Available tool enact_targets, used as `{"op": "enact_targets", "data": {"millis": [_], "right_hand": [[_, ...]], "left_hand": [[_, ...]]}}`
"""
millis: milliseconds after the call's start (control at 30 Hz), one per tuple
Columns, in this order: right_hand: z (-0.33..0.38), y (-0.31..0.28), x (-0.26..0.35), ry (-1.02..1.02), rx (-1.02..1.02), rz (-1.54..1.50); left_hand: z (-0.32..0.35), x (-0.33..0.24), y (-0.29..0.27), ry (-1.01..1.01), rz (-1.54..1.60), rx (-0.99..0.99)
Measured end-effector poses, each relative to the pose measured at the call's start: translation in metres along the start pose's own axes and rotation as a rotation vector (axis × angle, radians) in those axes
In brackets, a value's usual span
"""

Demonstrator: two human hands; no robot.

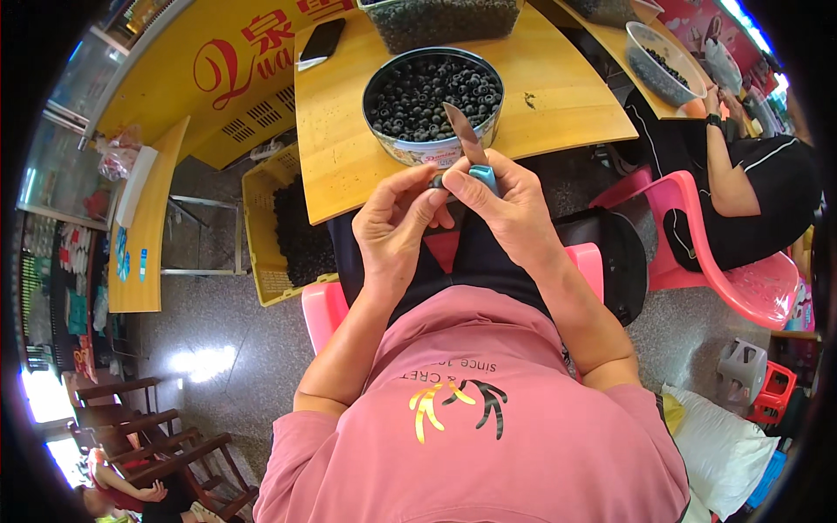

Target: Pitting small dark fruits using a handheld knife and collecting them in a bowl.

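A small dark nut (436, 181) sat pinched at the near table edge, beside a light-blue-handled knife (471, 148) whose blade pointed far.

A single head-worn fisheye view looks steeply down from above the person's chest, facing forward over the lap. The two hands (440, 205) sit close, near the picture's middle, with the pale wooden bench (349, 148) just beyond; straight edges bend toward the dark rim.

Round tin (433, 150) on the tabletop (349, 166), far of both hands; phone (322, 42) far left; crate (266, 228) on the floor, left.
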State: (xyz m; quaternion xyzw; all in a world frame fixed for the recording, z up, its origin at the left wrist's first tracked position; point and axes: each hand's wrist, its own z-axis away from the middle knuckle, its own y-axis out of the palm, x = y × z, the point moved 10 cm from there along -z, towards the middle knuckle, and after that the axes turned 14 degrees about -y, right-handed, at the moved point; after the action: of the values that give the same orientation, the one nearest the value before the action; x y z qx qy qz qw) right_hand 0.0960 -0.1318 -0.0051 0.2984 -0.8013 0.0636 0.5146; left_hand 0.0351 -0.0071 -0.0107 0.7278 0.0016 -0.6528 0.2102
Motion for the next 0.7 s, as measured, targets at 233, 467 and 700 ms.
{"op": "enact_targets", "data": {"millis": [233, 467, 700], "right_hand": [[-0.002, -0.001, 0.017, -0.113, 0.031, 0.389], [0.002, 0.021, 0.059, -0.566, 0.168, 0.876], [0.003, 0.023, 0.062, -0.614, 0.208, 0.990]], "left_hand": [[-0.005, 0.006, -0.003, -0.025, -0.105, 0.033], [-0.007, 0.008, -0.004, -0.028, 0.052, 0.072], [-0.005, 0.006, 0.006, 0.007, 0.023, 0.108]]}}
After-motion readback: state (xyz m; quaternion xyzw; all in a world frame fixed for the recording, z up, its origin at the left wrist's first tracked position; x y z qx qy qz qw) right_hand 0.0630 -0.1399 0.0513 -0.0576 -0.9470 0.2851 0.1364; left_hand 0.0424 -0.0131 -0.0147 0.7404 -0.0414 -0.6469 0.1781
